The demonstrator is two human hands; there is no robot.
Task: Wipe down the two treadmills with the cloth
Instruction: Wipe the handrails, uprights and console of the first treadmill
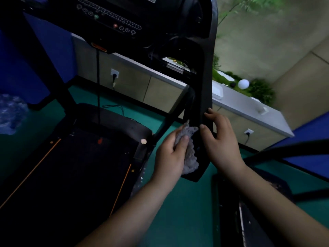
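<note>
A black treadmill (85, 166) fills the left and centre, its console with round buttons at the top and its dark belt edged by orange lines below. My left hand (170, 154) grips a grey fluffy cloth (189, 148) and presses it against the inner side of the treadmill's right handrail (204, 86). My right hand (220, 141) holds the same handrail from the outer side, thumb on the front and fingers curled round its edge. A second black treadmill (249, 211) shows partly at the lower right, its rail crossing above it.
A low white-topped cabinet (249, 111) with wall sockets runs behind the treadmills, with green plants and a white ball lamp (243, 84) behind it. The floor (187, 211) is green. A crumpled clear plastic bag (10, 113) lies at the left edge.
</note>
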